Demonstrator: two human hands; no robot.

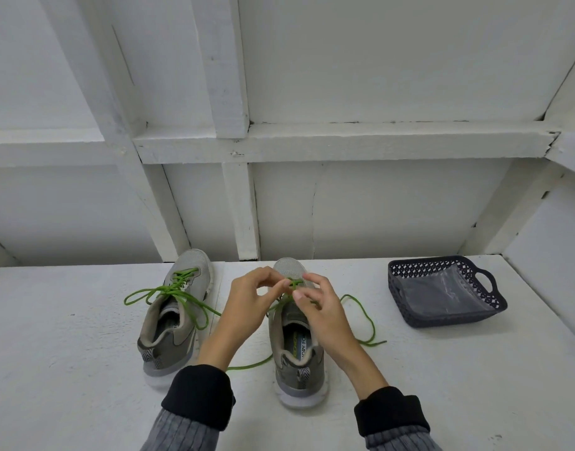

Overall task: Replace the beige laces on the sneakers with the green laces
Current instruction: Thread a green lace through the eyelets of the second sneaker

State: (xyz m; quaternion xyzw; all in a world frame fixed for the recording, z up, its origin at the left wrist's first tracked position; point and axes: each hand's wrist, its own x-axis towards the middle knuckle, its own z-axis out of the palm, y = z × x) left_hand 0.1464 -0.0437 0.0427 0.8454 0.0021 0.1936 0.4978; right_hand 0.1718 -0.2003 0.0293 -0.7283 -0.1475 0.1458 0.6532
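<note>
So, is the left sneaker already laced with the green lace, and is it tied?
Laced and tied: the left sneaker has the green lace crossing its eyelets, and loops spread out from a bow at its top.

Two grey mesh sneakers stand side by side, toes toward the top of the frame, just below centre. The left sneaker (173,320) is fully threaded with a green lace (169,292), whose loose loops spill out to both sides of its tongue. The right sneaker (297,346) (insole lettering partly readable) carries a second green lace (365,320) crossing near its toe; one end trails in a curve to the right, the other runs out to the left past the heel.
</note>
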